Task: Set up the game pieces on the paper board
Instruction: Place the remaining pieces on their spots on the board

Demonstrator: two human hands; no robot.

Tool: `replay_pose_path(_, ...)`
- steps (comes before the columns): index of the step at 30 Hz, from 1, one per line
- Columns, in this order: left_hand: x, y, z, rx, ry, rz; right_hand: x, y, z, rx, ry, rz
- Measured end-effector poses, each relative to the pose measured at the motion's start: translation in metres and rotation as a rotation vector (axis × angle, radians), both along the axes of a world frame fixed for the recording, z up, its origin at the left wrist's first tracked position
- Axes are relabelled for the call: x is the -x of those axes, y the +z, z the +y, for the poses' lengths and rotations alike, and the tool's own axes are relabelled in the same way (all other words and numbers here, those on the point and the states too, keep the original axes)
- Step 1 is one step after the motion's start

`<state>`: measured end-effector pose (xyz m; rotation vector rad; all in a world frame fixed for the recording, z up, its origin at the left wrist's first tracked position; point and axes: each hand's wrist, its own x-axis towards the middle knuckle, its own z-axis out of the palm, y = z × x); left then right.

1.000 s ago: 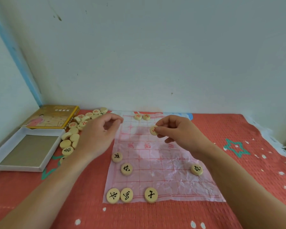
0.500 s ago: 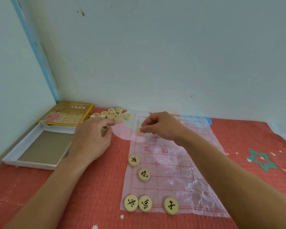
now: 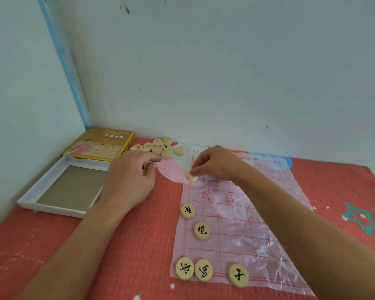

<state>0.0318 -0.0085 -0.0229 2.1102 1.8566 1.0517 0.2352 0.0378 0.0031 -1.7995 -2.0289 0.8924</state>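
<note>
A thin paper board with a red grid lies on the red cloth. My right hand pinches a red-marked wooden piece at the board's far left edge, touching the paper. My left hand rests left of the board with its fingers curled over a piece beside the loose pile of pieces. Several black-marked pieces sit on the board: one on the left edge, one below it, and three along the near row.
An open white box tray lies at the left, with the yellow box lid behind it against the wall. Walls close off the back and left. Red cloth with a teal star extends to the right.
The view has swung left. My right hand carried its red piece from the board's middle to the far left edge. My left hand drew back slightly from the pile with a piece under its fingers.
</note>
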Motion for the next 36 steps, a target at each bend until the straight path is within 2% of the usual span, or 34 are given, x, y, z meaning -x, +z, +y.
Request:
replay_pose_path(5,0.001,0.000,0.000,-0.015,0.026,-0.005,0.000,-0.001,-0.002,-0.034,0.012,0.023)
replay_pose_path(11,0.009,-0.002,0.006,-0.039,0.099,0.063,0.015,0.000,-0.001,-0.200,-0.013,0.101)
replay_pose_path(20,0.018,-0.002,0.007,0.104,0.208,0.217,0.070,-0.014,0.010,-0.279,0.108,-0.078)
replay_pose_path(26,0.018,-0.010,0.014,0.094,0.151,0.219,0.087,-0.021,0.017,-0.252,0.102,-0.119)
replay_pose_path(31,0.020,-0.015,0.015,0.061,0.139,0.229,0.087,-0.019,0.018,-0.190,0.128,-0.073)
replay_pose_path(36,0.021,-0.013,0.015,0.034,0.155,0.190,0.079,-0.013,0.014,-0.121,0.137,0.128)
